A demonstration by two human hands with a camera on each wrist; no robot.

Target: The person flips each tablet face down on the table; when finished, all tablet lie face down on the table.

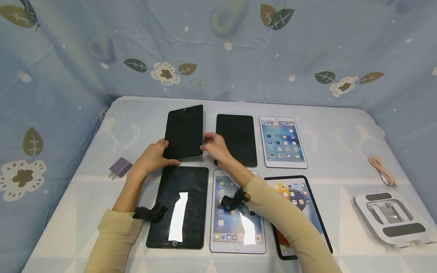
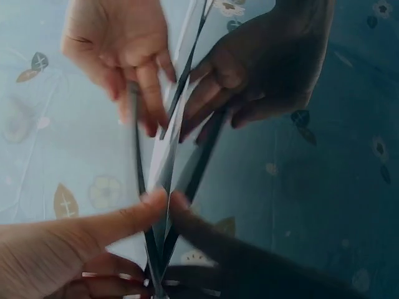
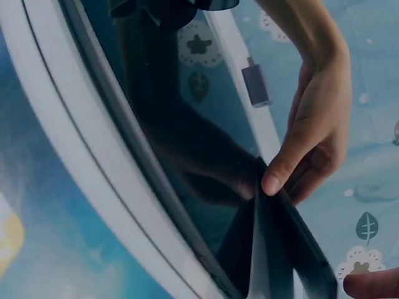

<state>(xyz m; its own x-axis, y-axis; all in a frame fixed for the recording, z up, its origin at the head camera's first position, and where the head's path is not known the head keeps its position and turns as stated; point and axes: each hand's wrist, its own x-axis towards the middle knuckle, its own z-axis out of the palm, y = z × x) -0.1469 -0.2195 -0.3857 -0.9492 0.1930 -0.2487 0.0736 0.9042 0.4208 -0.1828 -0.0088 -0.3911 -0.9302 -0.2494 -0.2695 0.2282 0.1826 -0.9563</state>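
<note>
A black-faced tablet is tilted up off the table at the back left in the head view. At its lower left corner my left hand grips it, the thumb along the near edge. My right hand pinches its right edge with bent fingers. In the left wrist view the tablet appears edge-on between both hands. The right wrist view shows my left hand with its thumb on the corner. Just in front lies a larger black tablet, and another black tablet lies to the right.
A white tablet with a lit screen lies at the back right. In front are a second white tablet and a black-rimmed tablet, both under my right arm. A purple charger plug, a coiled cable and a white stand lie outward.
</note>
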